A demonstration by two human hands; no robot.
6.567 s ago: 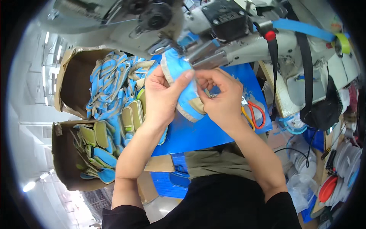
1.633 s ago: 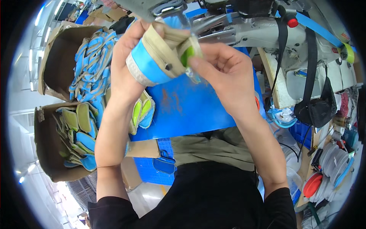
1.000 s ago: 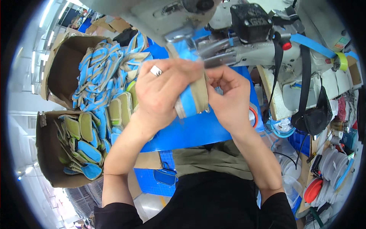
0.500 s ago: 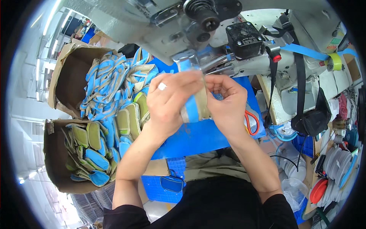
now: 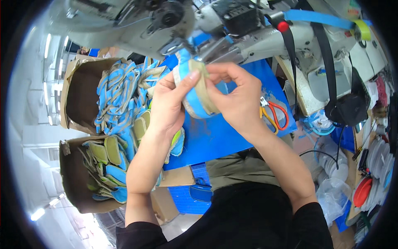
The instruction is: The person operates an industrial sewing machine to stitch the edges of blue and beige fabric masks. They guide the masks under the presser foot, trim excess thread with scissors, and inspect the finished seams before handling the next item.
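A curved blue and beige fabric strip (image 5: 195, 103) hangs between my hands, its upper end close to the sewing machine (image 5: 124, 31). My left hand (image 5: 169, 99) grips it from the left, thumb pressed on its face. From the other side my right hand (image 5: 240, 95) pinches the beige edge between thumb and fingers. The part of the strip behind my left fingers is hidden. Scissors (image 5: 277, 116) with red and orange handles lie on the blue tabletop (image 5: 207, 143), right of my right hand.
At the left, one cardboard box (image 5: 70, 95) stands beside a heap of blue and beige strips (image 5: 118, 93). A nearer box (image 5: 68, 174) holds padded rounded fabric pieces (image 5: 114, 174). A blue tape (image 5: 319, 17) and black straps (image 5: 325, 62) hang at the machine's right.
The view has shifted, and the sewing machine now sits higher and further left. My left hand has turned so its thumb shows on the strip. The scissors are more exposed.
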